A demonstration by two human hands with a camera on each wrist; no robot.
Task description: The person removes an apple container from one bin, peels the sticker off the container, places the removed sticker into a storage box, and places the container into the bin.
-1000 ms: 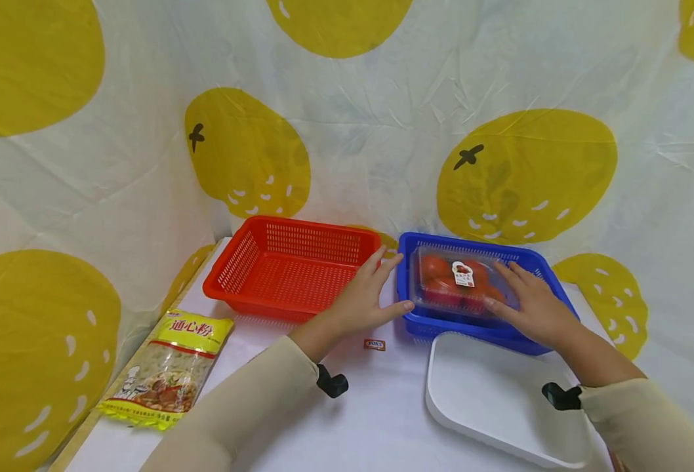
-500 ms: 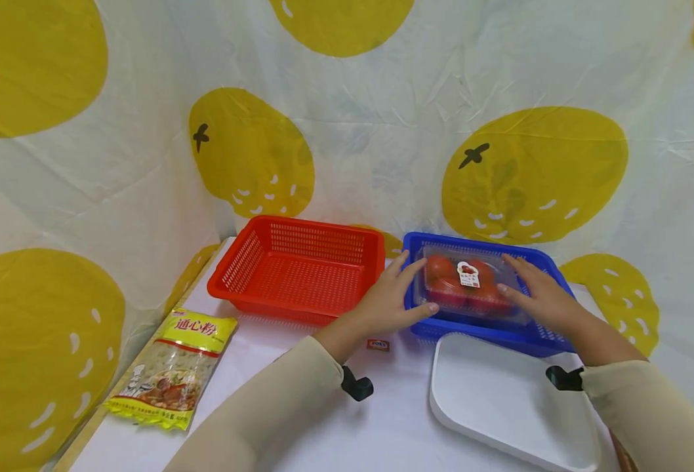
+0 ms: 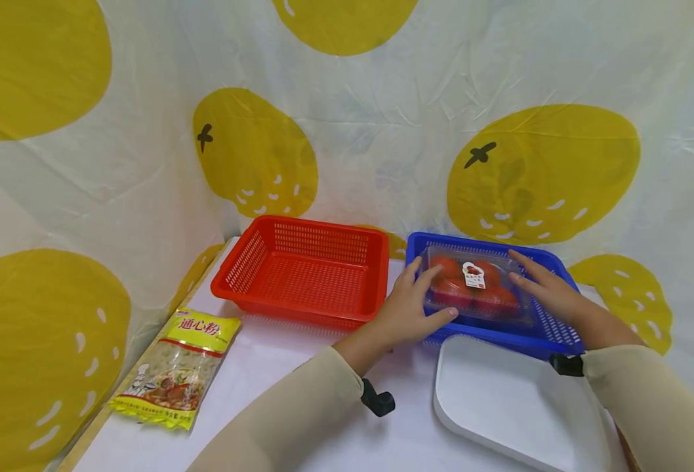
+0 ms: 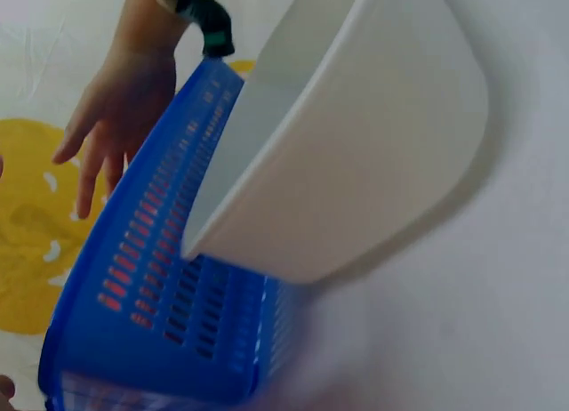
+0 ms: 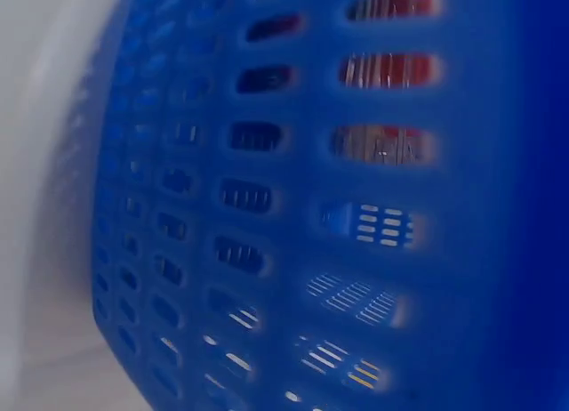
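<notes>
The clear tomato box (image 3: 473, 300) lay inside the blue basket (image 3: 489, 341), toward its left end, the label (image 3: 473, 275) facing up. I saw the left hand (image 3: 408, 308) over the basket's left side, fingers apart, and the right hand (image 3: 550, 295) by the box's right end, fingers extended and apart. Neither was clamped on anything; whether a fingertip touched the plastic, I couldn't tell from my feed.

I judged that uneven pressure from the 2 sides could make the smooth box slip, and that too low a lift could catch it on the rim. Tomatoes shifting toward 1 end might tip it.

For room, I had a strip of basket floor right of the box but little on its left. The white tray (image 3: 512, 400) sat just beside the basket's near edge, so a low right sleeve (image 3: 660, 400) might knock it. The red basket (image 3: 306, 282) stood near on the left; the pasta bag (image 3: 176, 370) lay beyond, along the table's (image 3: 264, 351) left edge, and the patterned curtain (image 3: 382, 131) bounded the back.
</notes>
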